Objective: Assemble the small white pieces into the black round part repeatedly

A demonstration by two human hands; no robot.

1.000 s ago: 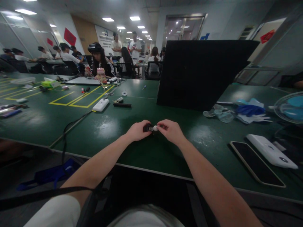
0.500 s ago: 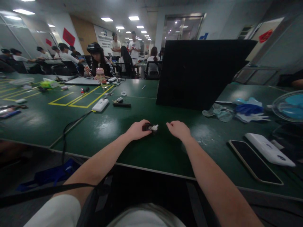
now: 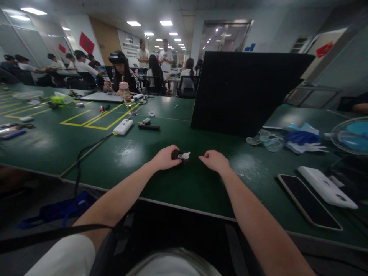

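My left hand (image 3: 166, 157) is closed round a small black part (image 3: 175, 155) that has a metal-looking piece and a white tip (image 3: 186, 155) on its right side. The fingers cover much of the part, so its exact kind does not show. It is held low over the green table (image 3: 184, 184). A short gap to the right, my right hand (image 3: 214, 159) has its fingers curled in and the thumb side pointing towards the white tip. Whether anything small sits between those fingertips is hidden.
A large black panel (image 3: 247, 92) stands ahead. To the right lie clear fan blades (image 3: 267, 141), gloves (image 3: 304, 138), a round fan guard (image 3: 352, 134), a phone (image 3: 309, 201) and a white device (image 3: 326, 187). Left are a white box (image 3: 123, 126) and a black bar (image 3: 149, 127). A person sits opposite.
The view has shifted slightly. My right hand has come a little closer to the white tip; my left hand keeps its hold on the black part.
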